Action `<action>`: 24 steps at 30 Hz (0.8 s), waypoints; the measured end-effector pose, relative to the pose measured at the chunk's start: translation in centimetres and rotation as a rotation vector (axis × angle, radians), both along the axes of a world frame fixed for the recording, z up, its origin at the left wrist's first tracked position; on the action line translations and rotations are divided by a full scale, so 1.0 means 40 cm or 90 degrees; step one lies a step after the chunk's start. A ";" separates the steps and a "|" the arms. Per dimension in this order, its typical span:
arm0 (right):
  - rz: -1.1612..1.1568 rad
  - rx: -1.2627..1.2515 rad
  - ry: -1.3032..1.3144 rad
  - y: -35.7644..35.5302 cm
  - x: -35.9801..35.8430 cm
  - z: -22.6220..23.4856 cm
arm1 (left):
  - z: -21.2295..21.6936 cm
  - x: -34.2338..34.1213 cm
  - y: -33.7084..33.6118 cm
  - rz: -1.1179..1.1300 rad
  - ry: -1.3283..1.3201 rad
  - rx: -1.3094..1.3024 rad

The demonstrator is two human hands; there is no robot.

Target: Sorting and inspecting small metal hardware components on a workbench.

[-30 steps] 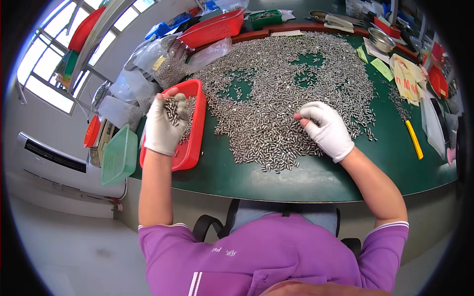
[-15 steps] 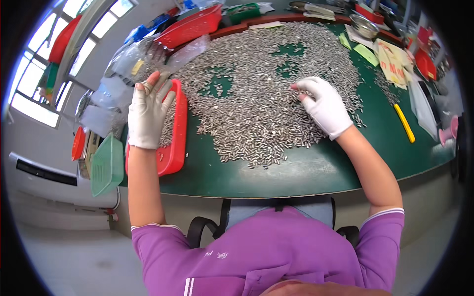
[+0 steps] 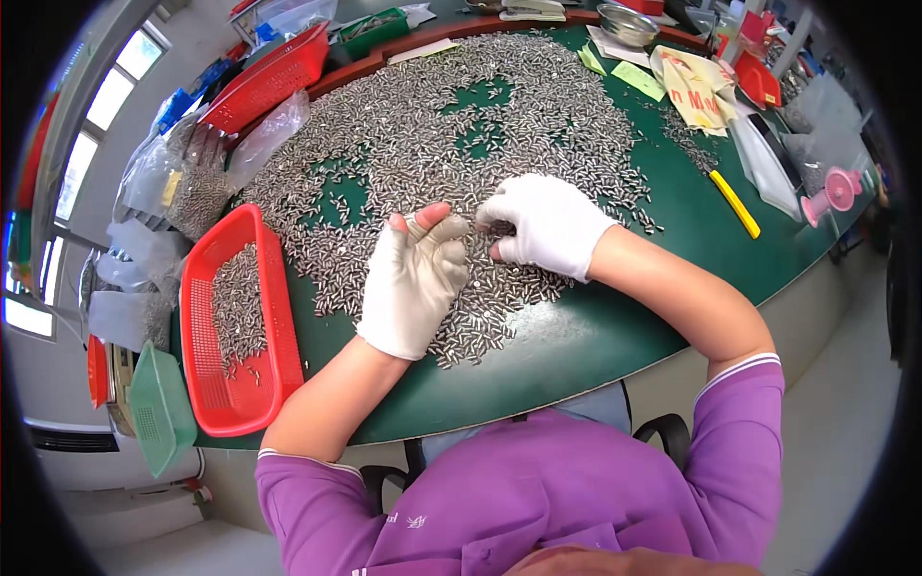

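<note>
A wide spread of short, silvery metal pins (image 3: pixel 403 125) covers much of the green tabletop. My left hand (image 3: pixel 415 283), in a white glove with bare thumb and fingertip, is turned palm up over the near part of the spread. Its fingers are loosely bent and apart, and I see nothing lying in the palm. Just right of it, my gloved right hand (image 3: pixel 547 226) reaches down to the pins with fingers and thumb curled inward. What its fingertips hold, if anything, cannot be made out. Left of my hands, a red plastic basket (image 3: pixel 279 336) holds a smaller heap of pins.
A pale green basket (image 3: pixel 158 408) is at the table's left edge. Bags of parts (image 3: pixel 197 192) and another red basket (image 3: pixel 274 77) line the far left. On the right are a yellow-handled tool (image 3: pixel 735 204), a pink spool (image 3: pixel 834 192), papers (image 3: pixel 639 81) and a metal bowl (image 3: pixel 629 24).
My left hand has moved from above the red basket rightward to the pins, beside my right hand. My right hand has come in toward the left. The view has shifted, so the table appears turned.
</note>
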State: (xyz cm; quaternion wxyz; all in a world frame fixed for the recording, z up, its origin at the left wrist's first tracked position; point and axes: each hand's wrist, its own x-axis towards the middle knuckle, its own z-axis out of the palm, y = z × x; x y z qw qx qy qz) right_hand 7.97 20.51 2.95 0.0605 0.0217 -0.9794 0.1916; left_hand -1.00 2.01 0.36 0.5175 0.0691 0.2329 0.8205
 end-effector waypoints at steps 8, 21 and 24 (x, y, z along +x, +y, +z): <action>0.014 0.040 -0.061 -0.002 -0.052 0.019 | -0.001 -0.007 0.000 -0.008 0.022 -0.046; 0.066 -0.004 -0.005 0.020 -0.034 0.018 | 0.000 0.000 -0.007 -0.011 0.036 -0.071; 0.086 -0.034 0.049 0.036 -0.045 0.026 | 0.020 0.019 -0.004 -0.002 0.050 -0.132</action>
